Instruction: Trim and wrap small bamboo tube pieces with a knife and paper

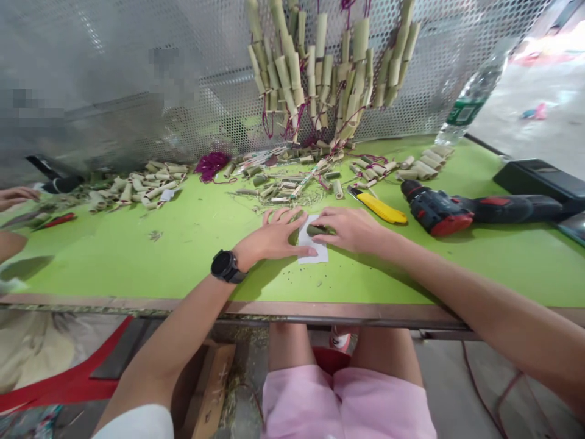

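A small white sheet of paper [315,257] lies on the green tabletop in front of me. My left hand [282,235] rests at its left side, fingers spread and the thumb on the sheet's lower part. Over the paper's right side, my right hand [347,228] has its thumb and fingers closed around a short green bamboo piece [315,230]. That piece lies sideways on the sheet, its right end hidden by the fingers. Bits of bamboo debris dot the table just below the paper.
A yellow utility knife [381,207] and a cordless drill [439,210] lie to the right. Bamboo pieces [137,186] are heaped left; strung bamboo tubes [320,67] hang behind. Purple string [212,164] and a plastic bottle [470,100] sit farther back. Another person's hand [18,196] shows far left.
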Motion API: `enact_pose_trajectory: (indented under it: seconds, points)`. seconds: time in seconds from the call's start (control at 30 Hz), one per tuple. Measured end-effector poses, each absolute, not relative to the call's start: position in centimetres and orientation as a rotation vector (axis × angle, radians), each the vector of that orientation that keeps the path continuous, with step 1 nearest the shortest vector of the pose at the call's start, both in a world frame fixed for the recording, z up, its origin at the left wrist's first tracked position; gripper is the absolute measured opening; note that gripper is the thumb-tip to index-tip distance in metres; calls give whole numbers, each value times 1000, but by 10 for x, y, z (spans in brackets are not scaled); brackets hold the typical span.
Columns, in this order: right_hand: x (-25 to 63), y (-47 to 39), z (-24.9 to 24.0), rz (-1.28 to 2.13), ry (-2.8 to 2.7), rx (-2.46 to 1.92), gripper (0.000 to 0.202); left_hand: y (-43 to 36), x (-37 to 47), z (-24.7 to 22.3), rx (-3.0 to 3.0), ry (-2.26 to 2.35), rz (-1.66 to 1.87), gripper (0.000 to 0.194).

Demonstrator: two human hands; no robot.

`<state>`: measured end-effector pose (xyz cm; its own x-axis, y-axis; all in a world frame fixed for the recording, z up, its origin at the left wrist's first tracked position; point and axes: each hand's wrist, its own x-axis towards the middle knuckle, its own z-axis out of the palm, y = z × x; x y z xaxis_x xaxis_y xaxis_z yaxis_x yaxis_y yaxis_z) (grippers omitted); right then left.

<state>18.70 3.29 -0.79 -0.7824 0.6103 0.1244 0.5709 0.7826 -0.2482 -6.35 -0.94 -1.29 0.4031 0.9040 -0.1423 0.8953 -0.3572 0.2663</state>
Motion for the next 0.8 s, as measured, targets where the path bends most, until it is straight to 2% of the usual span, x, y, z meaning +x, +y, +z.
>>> enact_pose_trajectory:
  seconds: [0.17, 0.4, 0.6, 0.8]
  points:
    - [190, 38, -10, 221, -2744, -993, 47, -9, -64, -14, 2362, 1556, 74, 109]
    - [186, 35, -8, 187, -2787, -1009, 48, -7, -71, -21, 2360, 1505, 223, 108]
    - [183, 33, -3, 11, -2919, -1134, 52, -11, -66, -15, 2313, 1564, 22, 117]
    - [183, 35, -4, 41, -2981, -826, 45, -13, -62, -15, 2312, 1560, -44, 119]
